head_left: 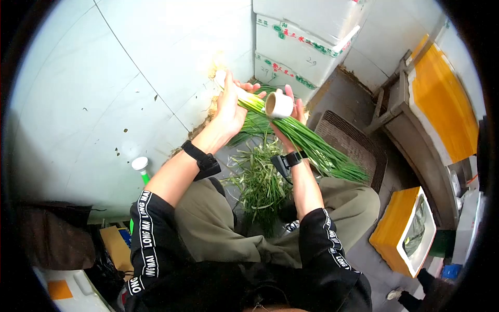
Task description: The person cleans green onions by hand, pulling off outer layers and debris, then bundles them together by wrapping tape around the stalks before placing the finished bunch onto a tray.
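Note:
A bundle of scallions (pixel 317 148) lies slantwise between my hands, its pale rooted ends up at the left and its green leaves hanging down to the right. My left hand (pixel 230 110) is closed round the white stems near the roots. My right hand (pixel 294 112) is under the green part, with a roll of white tape (pixel 281 105) held against the bundle. The roll covers part of the right fingers. On the floor below lie more long green scallions (pixel 254 125) and a heap of loose, withered leaves (pixel 260 179) between my legs.
White foam boxes (pixel 293 44) are stacked against the back wall. At the right are a dark mat (pixel 351 143), a wooden bench (pixel 416 130) and a yellow-sided foam box (pixel 397 226). Another person's foot (pixel 395 294) shows at lower right. A white-topped green object (pixel 140 165) stands at left.

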A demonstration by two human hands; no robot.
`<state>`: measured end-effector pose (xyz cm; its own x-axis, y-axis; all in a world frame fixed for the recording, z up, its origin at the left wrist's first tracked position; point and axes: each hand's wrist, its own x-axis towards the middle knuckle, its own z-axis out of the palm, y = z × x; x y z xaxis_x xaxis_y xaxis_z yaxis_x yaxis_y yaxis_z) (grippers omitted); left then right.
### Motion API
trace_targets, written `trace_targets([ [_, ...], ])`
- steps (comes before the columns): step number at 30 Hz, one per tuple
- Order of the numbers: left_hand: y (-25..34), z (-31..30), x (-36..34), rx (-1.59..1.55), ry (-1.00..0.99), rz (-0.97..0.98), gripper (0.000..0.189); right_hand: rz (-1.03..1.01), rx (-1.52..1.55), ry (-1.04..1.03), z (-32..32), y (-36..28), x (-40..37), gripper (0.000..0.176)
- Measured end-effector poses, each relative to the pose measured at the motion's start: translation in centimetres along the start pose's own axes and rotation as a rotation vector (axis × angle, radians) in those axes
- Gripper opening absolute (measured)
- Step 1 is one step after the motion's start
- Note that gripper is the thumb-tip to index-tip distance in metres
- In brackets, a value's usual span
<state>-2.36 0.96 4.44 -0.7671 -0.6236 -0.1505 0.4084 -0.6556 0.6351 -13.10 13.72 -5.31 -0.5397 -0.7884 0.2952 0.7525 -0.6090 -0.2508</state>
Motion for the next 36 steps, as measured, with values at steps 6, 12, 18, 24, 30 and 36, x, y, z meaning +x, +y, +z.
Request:
trace_targets([
  [6, 0.6, 0.6, 0.5, -0.139, -0.024, 0.037, 0.039, 0.009, 0.082, -0.084, 3.0, 0.1, 1.5, 0.051],
  [12, 1.7, 2.5, 0.9, -0.100, -0.113, 0.191, 0.041, -0.027, 0.304, -0.027, 4.9, 0.3, 2.9, 0.044],
  [18, 3.1, 4.7, -0.1, 0.061, -0.230, 0.338, 0.043, 0.034, 0.659, -0.119, 4.9, 1.9, 4.3, 0.063],
  [24, 4.1, 5.5, -0.7, 0.079, -0.330, 0.479, 0.043, 0.010, 0.625, -0.056, 3.2, 2.2, 3.5, 0.049],
  [30, 5.0, 4.8, 0.0, 0.054, -0.289, 0.578, 0.041, 0.283, 0.316, -0.039, 5.7, 3.5, -0.2, 0.056],
  [36, 5.1, 3.8, 0.0, 0.247, -0.350, 0.658, 0.040, 0.337, 0.042, 0.062, 8.4, 1.9, 0.6, 0.086],
])
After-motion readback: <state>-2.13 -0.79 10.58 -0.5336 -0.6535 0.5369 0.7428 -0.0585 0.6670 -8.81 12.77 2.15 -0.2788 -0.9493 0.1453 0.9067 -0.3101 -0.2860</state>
